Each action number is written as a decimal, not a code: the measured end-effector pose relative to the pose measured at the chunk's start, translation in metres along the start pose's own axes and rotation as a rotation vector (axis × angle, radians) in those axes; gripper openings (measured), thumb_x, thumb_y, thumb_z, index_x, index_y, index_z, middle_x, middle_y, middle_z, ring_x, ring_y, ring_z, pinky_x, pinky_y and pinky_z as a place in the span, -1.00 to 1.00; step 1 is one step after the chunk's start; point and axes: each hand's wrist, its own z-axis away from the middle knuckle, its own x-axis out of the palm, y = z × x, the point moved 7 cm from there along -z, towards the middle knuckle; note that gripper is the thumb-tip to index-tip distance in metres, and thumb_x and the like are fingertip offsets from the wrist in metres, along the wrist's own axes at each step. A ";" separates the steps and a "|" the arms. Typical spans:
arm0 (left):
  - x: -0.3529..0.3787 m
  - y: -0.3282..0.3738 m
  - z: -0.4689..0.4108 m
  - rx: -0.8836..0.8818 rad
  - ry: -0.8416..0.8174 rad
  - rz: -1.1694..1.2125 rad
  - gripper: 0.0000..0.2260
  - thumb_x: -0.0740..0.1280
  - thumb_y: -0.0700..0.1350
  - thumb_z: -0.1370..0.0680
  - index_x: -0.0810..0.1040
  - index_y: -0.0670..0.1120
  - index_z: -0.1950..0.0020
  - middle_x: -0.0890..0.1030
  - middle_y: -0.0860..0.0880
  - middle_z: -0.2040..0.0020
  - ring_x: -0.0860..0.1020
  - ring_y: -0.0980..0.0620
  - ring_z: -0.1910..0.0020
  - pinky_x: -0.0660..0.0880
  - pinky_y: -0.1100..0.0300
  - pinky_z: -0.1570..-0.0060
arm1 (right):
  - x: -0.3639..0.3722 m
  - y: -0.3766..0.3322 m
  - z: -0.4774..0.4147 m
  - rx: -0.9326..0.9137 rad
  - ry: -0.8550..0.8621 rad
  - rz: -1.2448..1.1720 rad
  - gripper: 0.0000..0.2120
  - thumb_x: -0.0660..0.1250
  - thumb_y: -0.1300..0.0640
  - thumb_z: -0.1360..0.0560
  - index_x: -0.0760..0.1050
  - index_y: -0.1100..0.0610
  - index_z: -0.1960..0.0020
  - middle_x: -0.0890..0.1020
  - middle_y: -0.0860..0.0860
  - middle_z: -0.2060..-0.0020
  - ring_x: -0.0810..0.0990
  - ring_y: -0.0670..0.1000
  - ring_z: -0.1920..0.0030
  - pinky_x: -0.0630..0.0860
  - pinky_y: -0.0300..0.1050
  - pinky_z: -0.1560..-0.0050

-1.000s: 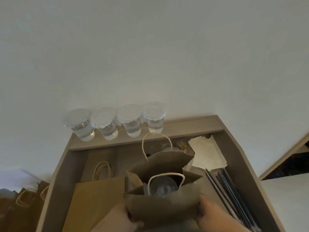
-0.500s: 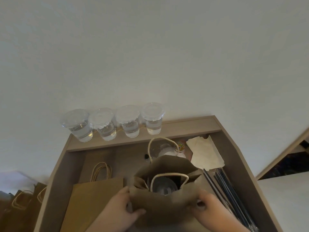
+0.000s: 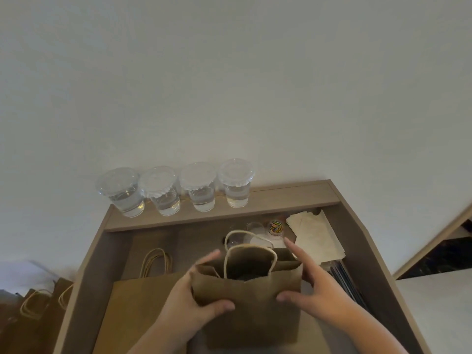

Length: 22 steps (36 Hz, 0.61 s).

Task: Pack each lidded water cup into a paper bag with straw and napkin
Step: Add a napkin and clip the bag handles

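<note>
A brown paper bag (image 3: 251, 307) stands upright in the recessed desk tray (image 3: 94, 264), its mouth pressed nearly flat and its rope handles up. My left hand (image 3: 189, 300) grips the bag's left side, thumb across the front. My right hand (image 3: 314, 295) holds the right side, fingers stretched along the back and thumb on the front. The bag's inside is dark and its contents are hidden. Several lidded water cups (image 3: 163, 190) stand in a row on the back ledge. Napkins (image 3: 315, 238) lie at the right, dark straws (image 3: 347, 282) beside them.
Flat paper bags (image 3: 143, 302) lie in the tray at the left. More bags with handles (image 3: 33, 307) stand on the floor left of the desk. Spare clear lids (image 3: 255, 233) and a small tub of coloured clips (image 3: 275, 227) sit behind the bag. A white wall rises behind.
Both hands moved up the bag's sides and squeezed its mouth closer together. The cup lid seen inside the bag earlier is now hidden.
</note>
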 end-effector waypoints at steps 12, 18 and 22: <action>0.000 0.022 0.000 -0.033 0.033 0.096 -0.71 0.69 -0.07 -0.36 0.77 0.02 -0.05 0.76 -0.02 -0.08 0.71 0.00 -0.11 0.60 -0.17 -0.25 | 0.014 -0.015 -0.009 0.018 -0.016 -0.074 -0.76 0.57 0.04 -0.53 0.74 -0.29 -0.09 0.79 -0.15 -0.07 0.73 -0.12 -0.14 0.61 -0.05 -0.28; -0.005 0.039 0.002 0.012 -0.033 0.034 -0.74 0.62 0.05 -0.39 0.80 -0.04 0.00 0.77 -0.05 -0.01 0.71 -0.01 -0.05 0.60 -0.10 -0.20 | 0.014 -0.032 -0.003 -0.050 -0.049 -0.101 -0.84 0.58 -0.07 -0.51 0.77 -0.15 -0.09 0.79 -0.05 -0.04 0.73 -0.04 -0.12 0.59 -0.02 -0.25; -0.005 0.051 0.005 0.086 -0.027 0.010 -0.76 0.63 0.14 -0.41 0.79 0.00 0.10 0.76 -0.03 0.07 0.71 0.02 0.03 0.62 0.11 -0.06 | 0.011 -0.040 -0.001 -0.109 -0.054 -0.081 -0.66 0.52 0.12 -0.54 0.73 -0.28 -0.19 0.77 -0.15 -0.11 0.69 -0.14 -0.21 0.54 -0.32 -0.21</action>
